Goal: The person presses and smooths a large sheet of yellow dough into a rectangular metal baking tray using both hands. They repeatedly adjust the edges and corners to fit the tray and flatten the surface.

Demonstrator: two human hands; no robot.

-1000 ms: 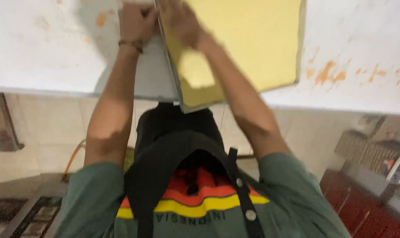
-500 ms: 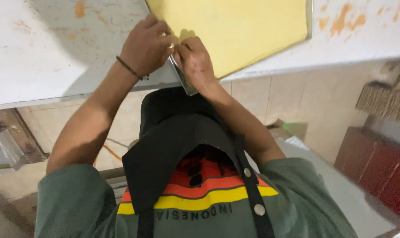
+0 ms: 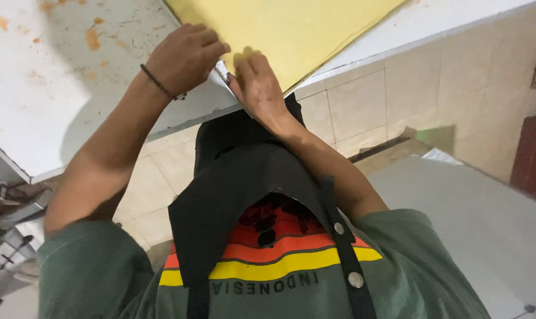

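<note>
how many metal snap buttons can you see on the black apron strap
2. Both sit on the black apron strap over the green shirt: one snap button higher up, the other snap button lower, beside the yellow stripe. The apron may hide others.

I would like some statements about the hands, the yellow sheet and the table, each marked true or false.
1. The left hand wears a dark bracelet at the wrist. True.
2. The right hand rests at the edge of the yellow sheet. True.
3. The sheet lies on the tiled floor. False: it lies on the white table.
4. The table is spotless. False: it bears orange stains.
5. Both hands are far apart. False: they are close together at the sheet's corner.
</note>
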